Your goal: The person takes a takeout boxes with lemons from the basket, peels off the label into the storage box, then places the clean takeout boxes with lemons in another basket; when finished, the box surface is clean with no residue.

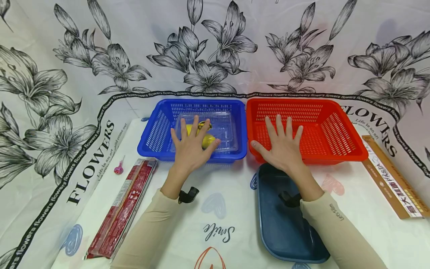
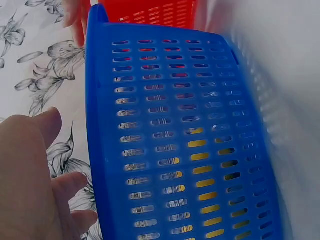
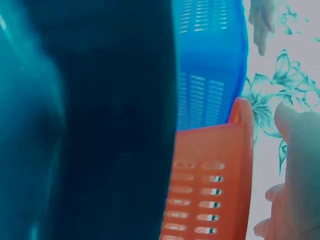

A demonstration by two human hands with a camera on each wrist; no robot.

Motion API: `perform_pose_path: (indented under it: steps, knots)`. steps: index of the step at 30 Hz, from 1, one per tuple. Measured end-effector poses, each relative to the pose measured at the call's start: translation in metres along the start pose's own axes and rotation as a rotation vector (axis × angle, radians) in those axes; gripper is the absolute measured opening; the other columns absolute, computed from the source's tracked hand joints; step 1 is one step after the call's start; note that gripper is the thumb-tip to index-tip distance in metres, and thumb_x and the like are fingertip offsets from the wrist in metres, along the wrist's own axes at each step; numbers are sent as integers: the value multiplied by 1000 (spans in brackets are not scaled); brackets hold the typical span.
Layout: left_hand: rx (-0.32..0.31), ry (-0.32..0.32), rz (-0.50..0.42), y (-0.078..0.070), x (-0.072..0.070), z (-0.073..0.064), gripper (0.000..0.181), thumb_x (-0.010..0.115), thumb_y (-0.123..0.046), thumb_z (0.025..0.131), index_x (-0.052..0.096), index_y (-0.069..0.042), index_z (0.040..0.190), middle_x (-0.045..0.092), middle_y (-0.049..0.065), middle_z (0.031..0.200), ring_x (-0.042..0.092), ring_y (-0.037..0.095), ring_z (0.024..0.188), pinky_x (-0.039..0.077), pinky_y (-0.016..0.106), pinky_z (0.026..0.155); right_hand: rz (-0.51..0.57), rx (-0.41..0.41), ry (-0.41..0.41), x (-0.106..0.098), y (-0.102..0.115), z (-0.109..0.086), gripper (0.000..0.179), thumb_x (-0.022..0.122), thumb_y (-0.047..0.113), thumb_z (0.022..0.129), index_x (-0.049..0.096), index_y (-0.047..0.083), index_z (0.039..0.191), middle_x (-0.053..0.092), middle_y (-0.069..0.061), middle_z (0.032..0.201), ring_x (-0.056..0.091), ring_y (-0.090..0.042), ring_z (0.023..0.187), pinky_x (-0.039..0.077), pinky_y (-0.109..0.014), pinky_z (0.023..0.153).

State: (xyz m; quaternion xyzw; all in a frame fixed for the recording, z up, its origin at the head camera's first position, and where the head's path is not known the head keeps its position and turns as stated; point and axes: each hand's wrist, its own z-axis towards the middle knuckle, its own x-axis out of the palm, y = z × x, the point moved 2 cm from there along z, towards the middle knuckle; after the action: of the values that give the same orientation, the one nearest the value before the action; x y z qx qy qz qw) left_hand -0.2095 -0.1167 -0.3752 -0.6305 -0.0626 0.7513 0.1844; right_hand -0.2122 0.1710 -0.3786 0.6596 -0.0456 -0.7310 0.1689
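My left hand (image 1: 190, 151) hovers over the front of the blue basket (image 1: 242, 130), fingers straight and spread, nothing held. Inside that basket lies a clear plastic container (image 1: 226, 125). Yellow rounded things (image 1: 208, 141), one with a black-and-yellow label, show between and beside my fingers and are partly hidden. Over the red basket (image 1: 351, 151), my right hand (image 1: 284, 151) is likewise spread flat and holds nothing. In the left wrist view, the left hand (image 2: 30, 175) appears beside the slotted basket wall. The right wrist view shows the right hand (image 3: 302, 175) near the red basket's rim.
A dark blue tray (image 1: 279, 228) sits under my right forearm, before the red basket. Long red packets (image 1: 124, 209) lie at left, near a small pink object (image 1: 118, 170). A brown pasta box (image 1: 394, 179) lies at right. Patterned cloth rises behind the baskets.
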Motion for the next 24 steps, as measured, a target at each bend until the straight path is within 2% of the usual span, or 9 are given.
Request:
perform_pose_path:
  steps: [5, 13, 19, 24]
  knots:
    - [1, -29, -44, 2, -3, -1, 75, 38, -72, 97, 26, -36, 162, 5, 3, 174, -13, 43, 157, -13, 74, 118, 63, -15, -8, -9, 9, 3, 98, 40, 78, 91, 7, 23, 166, -3, -15, 173, -12, -47, 157, -17, -73, 117]
    - [18, -120, -119, 10, -10, -4, 69, 42, -65, 99, 34, -33, 160, 5, 4, 174, -12, 41, 158, -10, 75, 118, 126, -75, -28, -20, 26, 9, 96, 43, 76, 92, 10, 25, 165, 6, -16, 173, -6, -45, 158, -13, -73, 119]
    - [-11, -186, -145, 21, -17, -8, 65, 43, -62, 101, 42, -29, 156, 12, 7, 173, -4, 43, 159, -5, 75, 119, 178, -113, 13, -21, 44, 15, 93, 45, 76, 92, 13, 28, 165, 10, -13, 173, 1, -45, 158, -11, -73, 120]
    - [-42, -231, -168, 34, -20, -11, 63, 47, -59, 100, 46, -26, 154, 20, 9, 171, 3, 45, 158, -3, 76, 118, 238, -161, 58, -21, 58, 19, 87, 49, 67, 95, 17, 26, 165, 16, -14, 172, 7, -45, 158, -7, -73, 121]
